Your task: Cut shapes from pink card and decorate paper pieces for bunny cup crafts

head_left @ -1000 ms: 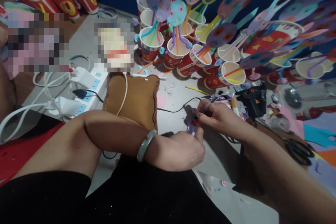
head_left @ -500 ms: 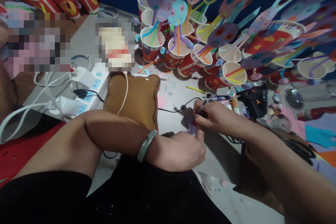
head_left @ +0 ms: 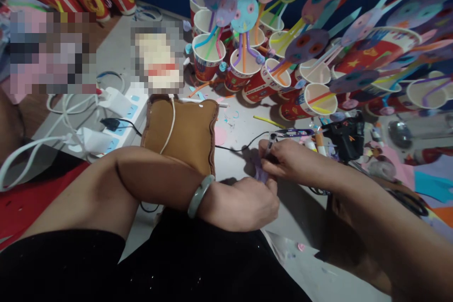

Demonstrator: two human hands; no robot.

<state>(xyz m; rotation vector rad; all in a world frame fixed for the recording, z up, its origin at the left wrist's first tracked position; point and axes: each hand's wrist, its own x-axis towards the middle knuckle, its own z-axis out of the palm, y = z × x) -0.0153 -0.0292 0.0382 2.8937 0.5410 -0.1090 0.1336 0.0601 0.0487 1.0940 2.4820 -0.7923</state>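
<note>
My left hand (head_left: 244, 204), with a pale green bangle (head_left: 200, 196) at the wrist, is closed at the near edge of a small purple paper piece (head_left: 261, 172). My right hand (head_left: 292, 160) pinches a pen (head_left: 271, 142) with a clear barrel, slanted over that paper. The pen's tip and most of the paper are hidden by my fingers. Both hands are close together, nearly touching. Left of them lies a brown cushion (head_left: 180, 132), partly under my left forearm. A purple looped tool (head_left: 295, 132) rests just beyond my right hand.
Red paper cups (head_left: 208, 59) with straws and paper animal faces crowd the back. A white power strip (head_left: 129, 115) with plugs and cables stands at left. A black glue gun-like tool (head_left: 345, 134), scissors (head_left: 406, 200) and coloured paper (head_left: 433, 186) lie at right. Paper scraps dot the table.
My right hand and the pen have shifted slightly over the purple paper. My left hand keeps nearly the same place. The whole view has moved a little.
</note>
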